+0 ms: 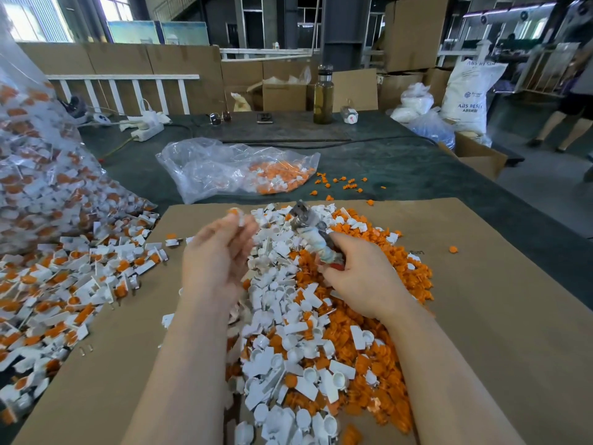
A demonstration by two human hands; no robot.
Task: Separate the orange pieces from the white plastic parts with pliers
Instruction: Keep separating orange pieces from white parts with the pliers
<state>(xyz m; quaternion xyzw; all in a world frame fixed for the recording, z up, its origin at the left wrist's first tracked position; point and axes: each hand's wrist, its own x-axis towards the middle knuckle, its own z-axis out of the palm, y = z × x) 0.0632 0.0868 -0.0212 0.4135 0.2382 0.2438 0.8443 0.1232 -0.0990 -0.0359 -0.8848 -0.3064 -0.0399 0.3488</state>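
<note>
1. Head view: left hand [221, 252] pinches a white part with its orange piece [236, 214] at fingertips, 11 o'clock of the mixed pile [305, 316].
2. Right hand [362, 277] grips the pliers [313, 232]; jaws look closed, empty.
3. Risk: a thin pinch could let the part twist or fly off.
4. Clear bag [231, 168] lies at 12 o'clock; unsorted heap [64, 284] crowds 9 o'clock.

Bright, even daylight from windows [117, 8] at back left, blown out w/ glare. Soft, faint shadows under the arms on the cardboard sheet [481, 300]. Wide-angle bend twd edges; motion blur on fingertips and pliers [308, 232] above the cardboard.
</note>
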